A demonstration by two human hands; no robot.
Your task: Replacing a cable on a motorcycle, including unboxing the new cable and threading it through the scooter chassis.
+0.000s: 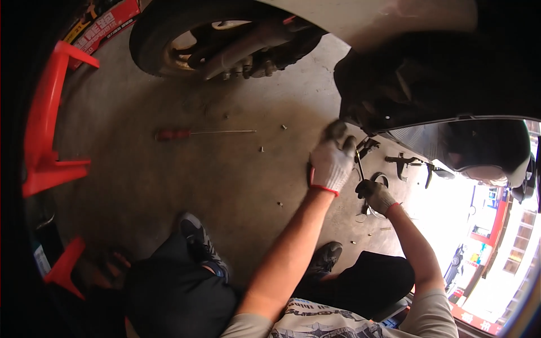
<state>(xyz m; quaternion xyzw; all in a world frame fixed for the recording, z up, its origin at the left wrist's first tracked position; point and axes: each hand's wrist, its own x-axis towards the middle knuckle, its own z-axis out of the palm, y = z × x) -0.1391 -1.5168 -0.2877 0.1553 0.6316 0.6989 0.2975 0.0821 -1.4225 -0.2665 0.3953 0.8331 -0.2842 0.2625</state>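
Note:
My left hand (331, 162), in a white knit glove with dark fingertips and a red cuff, reaches to the lower edge of a black vehicle body panel (389, 101). Motion blurs its fingers, so their grip is unclear. Lower and to the right, my right hand (378, 197), gloved alike, is closed around a thin metal rod-shaped tool (360, 164). That tool points up toward the panel edge, its upper end close to my left fingers. A clear lamp lens (420, 141) is set along the panel's underside.
A red-handled screwdriver (173, 134) lies on the concrete floor, with several small screws (284, 127) scattered around. A wheel (169, 48) stands at the far left. Red plastic parts (48, 129) line the left side. Dark bracket-like parts (401, 163) lie beyond my right hand.

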